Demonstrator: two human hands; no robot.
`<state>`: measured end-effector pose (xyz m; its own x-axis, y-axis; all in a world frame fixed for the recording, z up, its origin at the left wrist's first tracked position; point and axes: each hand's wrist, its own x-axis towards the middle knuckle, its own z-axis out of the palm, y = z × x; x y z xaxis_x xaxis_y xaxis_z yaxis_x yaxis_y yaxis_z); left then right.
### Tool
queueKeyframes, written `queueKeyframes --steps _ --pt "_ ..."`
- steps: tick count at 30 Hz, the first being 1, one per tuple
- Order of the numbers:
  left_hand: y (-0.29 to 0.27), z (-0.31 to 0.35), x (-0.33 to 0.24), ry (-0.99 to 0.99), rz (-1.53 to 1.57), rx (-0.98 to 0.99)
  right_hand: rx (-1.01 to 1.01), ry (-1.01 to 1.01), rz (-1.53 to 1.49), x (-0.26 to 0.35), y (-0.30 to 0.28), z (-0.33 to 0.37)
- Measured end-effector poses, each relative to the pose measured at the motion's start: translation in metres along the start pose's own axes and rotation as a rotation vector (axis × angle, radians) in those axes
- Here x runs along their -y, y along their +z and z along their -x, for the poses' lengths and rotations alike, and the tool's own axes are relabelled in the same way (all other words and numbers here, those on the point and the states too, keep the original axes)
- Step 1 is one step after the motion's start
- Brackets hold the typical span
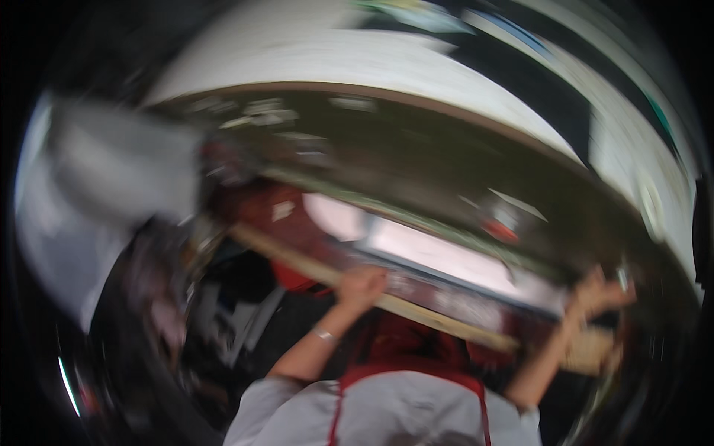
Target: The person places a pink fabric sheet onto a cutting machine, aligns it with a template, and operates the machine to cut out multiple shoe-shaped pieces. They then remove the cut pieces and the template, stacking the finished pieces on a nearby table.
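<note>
Skew risk

Head view: white strip (439,251) just off centre, twd 4 o'clock. L hand (362,286) by rail (435,320), strip's 8 o'clock; R hand (593,294), its 4 o'clock. Blur: can't tell either grip. Uneven push cd skew it.

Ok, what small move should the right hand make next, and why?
I'd probably hold the right hand steady beside the small, pale, blurred object before closing any grip: the hand looks open, and blur hides whether it touches that object. The left hand is at the long, pale wooden strip, its contact also unclear.
</note>
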<state>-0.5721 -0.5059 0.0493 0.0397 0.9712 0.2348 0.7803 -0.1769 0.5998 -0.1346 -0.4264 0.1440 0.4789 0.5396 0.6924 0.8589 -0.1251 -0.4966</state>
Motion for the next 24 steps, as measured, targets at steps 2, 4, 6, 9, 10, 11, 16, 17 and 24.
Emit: queueKeyframes --steps 2,4,6,9,10,11,16,17,24 --pt "0.003 -0.054 -0.005 -0.004 -0.23 0.209 -0.024 -0.161 0.018 0.002 0.014 -0.023" --pt "0.006 -0.103 -0.006 -0.038 -0.178 0.059 -0.169 -0.308 0.044 0.004 0.041 -0.045" --pt "0.006 -0.118 -0.006 -0.007 -0.079 -0.064 -0.07 -0.23 0.11 0.009 0.051 -0.038" --pt "-0.004 -0.072 -0.016 -0.016 -0.063 0.043 0.203 0.14 -0.198 0.011 -0.042 0.064" --pt "-0.003 -0.05 -0.022 -0.016 -0.044 0.037 0.331 0.073 -0.186 0.008 -0.066 0.096" --pt "-0.005 -0.042 -0.024 0.019 -0.03 -0.077 0.451 0.003 -0.176 0.01 -0.074 0.119" --pt "0.005 -0.022 -0.019 -0.002 0.01 -0.153 0.704 0.128 -0.218 0.013 -0.085 0.169" --pt "0.009 -0.025 -0.014 -0.045 0.02 -0.104 0.734 0.138 -0.189 0.014 -0.084 0.17" --pt "0.006 0.036 -0.004 0.031 -0.068 -0.128 0.937 0.174 0.036 0.011 -0.115 0.179"
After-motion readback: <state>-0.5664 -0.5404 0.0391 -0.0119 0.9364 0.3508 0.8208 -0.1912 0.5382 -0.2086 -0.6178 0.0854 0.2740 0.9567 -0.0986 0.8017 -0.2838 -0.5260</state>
